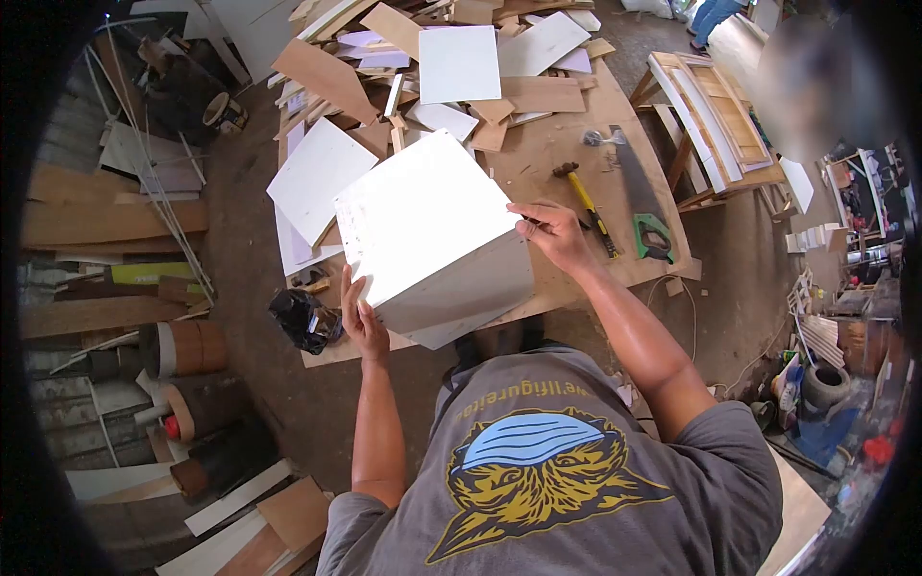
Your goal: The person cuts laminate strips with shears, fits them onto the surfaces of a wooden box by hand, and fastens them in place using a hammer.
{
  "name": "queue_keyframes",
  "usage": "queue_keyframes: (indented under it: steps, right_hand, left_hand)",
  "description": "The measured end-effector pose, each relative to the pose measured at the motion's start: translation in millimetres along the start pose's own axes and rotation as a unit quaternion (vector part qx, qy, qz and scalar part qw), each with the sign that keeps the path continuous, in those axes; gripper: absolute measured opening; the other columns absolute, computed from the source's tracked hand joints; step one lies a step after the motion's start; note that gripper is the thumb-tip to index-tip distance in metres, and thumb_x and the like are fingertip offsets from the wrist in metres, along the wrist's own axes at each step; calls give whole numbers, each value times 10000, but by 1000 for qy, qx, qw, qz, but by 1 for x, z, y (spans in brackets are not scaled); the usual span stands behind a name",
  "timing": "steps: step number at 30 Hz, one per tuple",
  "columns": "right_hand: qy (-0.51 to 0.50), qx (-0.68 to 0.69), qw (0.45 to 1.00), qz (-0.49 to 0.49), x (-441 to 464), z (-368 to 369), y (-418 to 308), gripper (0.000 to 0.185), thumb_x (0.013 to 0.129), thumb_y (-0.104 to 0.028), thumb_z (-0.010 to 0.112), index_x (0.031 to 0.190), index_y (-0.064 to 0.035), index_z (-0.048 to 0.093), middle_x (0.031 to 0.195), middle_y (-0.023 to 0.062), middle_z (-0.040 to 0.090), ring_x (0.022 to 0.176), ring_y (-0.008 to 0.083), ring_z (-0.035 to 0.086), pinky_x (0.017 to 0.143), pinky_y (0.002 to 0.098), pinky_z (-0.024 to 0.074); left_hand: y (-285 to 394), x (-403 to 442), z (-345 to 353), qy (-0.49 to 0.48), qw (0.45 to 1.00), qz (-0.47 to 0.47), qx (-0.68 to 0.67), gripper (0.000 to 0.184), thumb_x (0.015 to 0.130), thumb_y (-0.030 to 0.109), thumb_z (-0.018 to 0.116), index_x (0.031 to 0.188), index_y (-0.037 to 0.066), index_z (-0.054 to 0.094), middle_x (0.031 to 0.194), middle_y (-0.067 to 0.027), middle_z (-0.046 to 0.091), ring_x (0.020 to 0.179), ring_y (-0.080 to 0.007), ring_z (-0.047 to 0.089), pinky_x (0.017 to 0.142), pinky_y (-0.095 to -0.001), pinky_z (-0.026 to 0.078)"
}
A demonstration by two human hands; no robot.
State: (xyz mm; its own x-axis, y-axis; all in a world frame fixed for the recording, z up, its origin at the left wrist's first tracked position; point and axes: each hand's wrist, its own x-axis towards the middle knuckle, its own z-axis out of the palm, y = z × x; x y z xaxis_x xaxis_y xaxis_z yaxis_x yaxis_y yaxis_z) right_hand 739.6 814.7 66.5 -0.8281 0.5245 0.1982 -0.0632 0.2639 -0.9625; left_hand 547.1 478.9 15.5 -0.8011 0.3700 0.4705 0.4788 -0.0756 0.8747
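A white box-like piece [427, 216] made of flat boards stands on the wooden work table [567, 110], its near side in shade. My left hand [363, 317] touches its near left corner, with the fingers spread against the edge. At its right corner my right hand [554, 233] has thumb and forefinger pressed together around something small and dark that I cannot make out. To the right of the box lie a hammer [588, 206] with a yellow and black handle and a handsaw [653, 235] with a green handle.
Board offcuts [461, 62] are piled at the table's far side. A black plastic bag [305, 320] sits at the left near corner. Wooden frames [715, 115] rest on a stand at the right. Planks [115, 223] and several drums line the left. A person's legs [713, 19] show at the top right.
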Motion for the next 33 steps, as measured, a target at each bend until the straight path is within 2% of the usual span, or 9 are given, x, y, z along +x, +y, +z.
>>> queue_keyframes:
  steps: [7, 10, 13, 16, 19, 22, 25, 28, 33]
  right_hand:
    - [3, -34, 999, -23, 2, -1, -1, 275, 956, -145, 785, 1220, -69, 790, 880, 28, 691, 747, 89, 590, 669, 265, 487]
    - [9, -33, 999, -30, 2, 1, -2, 272, 954, -131, 785, 1220, -78, 792, 873, 21, 684, 728, 88, 560, 657, 268, 476]
    - [14, -30, 999, -27, -1, 4, -8, 270, 961, -54, 760, 1230, -28, 775, 896, 16, 652, 762, 73, 549, 666, 235, 444]
    - [38, -18, 999, -34, -1, 7, 5, 274, 951, -125, 784, 1223, -90, 794, 967, 57, 740, 799, 98, 647, 700, 256, 518]
    - [29, -19, 999, -11, -2, 5, 8, 273, 949, -121, 784, 1220, -89, 794, 1030, 79, 756, 834, 106, 677, 720, 257, 536]
    - [25, -8, 1000, -10, -1, 4, 9, 294, 943, -109, 782, 1236, -91, 788, 1006, 75, 741, 829, 105, 663, 722, 257, 527]
    - [16, -13, 1000, -5, -3, 2, 4, 319, 942, -95, 774, 1260, -95, 777, 964, 71, 722, 826, 108, 649, 728, 257, 520]
    - [9, -13, 1000, 2, -3, 1, 9, 334, 945, -83, 763, 1279, -93, 767, 945, 68, 706, 824, 110, 637, 731, 256, 514]
    - [11, -9, 1000, 1, -1, 2, 9, 324, 947, -91, 766, 1271, -101, 771, 964, 71, 714, 826, 111, 641, 720, 267, 521]
  left_hand:
    - [-8, 2, -6, -13, 998, 49, 39, 724, 1023, 625, 591, 1308, -35, 673, 1564, -264, 511, 1464, -363, 490, 1187, -492, 395]
    - [-3, 4, -6, -22, 998, 35, 42, 706, 1034, 614, 583, 1293, -36, 679, 1556, -265, 520, 1455, -364, 501, 1178, -488, 406]
    - [0, 5, -10, -30, 999, 23, 37, 685, 1041, 602, 580, 1278, -33, 683, 1559, -261, 519, 1454, -364, 501, 1177, -484, 404]
    - [3, 7, -11, -37, 998, 28, 53, 699, 1059, 618, 527, 1272, -30, 684, 1560, -262, 518, 1451, -366, 503, 1177, -487, 402]
    - [-3, 7, -13, -39, 998, 26, 30, 721, 1078, 631, 457, 1273, -24, 686, 1562, -266, 513, 1451, -364, 502, 1182, -491, 394]
    - [-4, 4, -13, -29, 999, -1, -28, 757, 1082, 650, 411, 1285, -26, 684, 1567, -266, 509, 1461, -369, 491, 1192, -496, 382]
    - [-2, 8, -18, -63, 997, 35, -5, 725, 1077, 619, 467, 1301, -40, 674, 1571, -268, 503, 1472, -377, 478, 1199, -497, 373]
    - [0, 9, -17, -63, 998, 15, 12, 691, 1066, 580, 534, 1313, -53, 664, 1575, -271, 498, 1478, -382, 471, 1199, -497, 372]
    - [-4, 9, -19, -67, 997, 24, 6, 634, 1073, 519, 561, 1305, -62, 660, 1581, -272, 491, 1473, -374, 477, 1189, -484, 383]
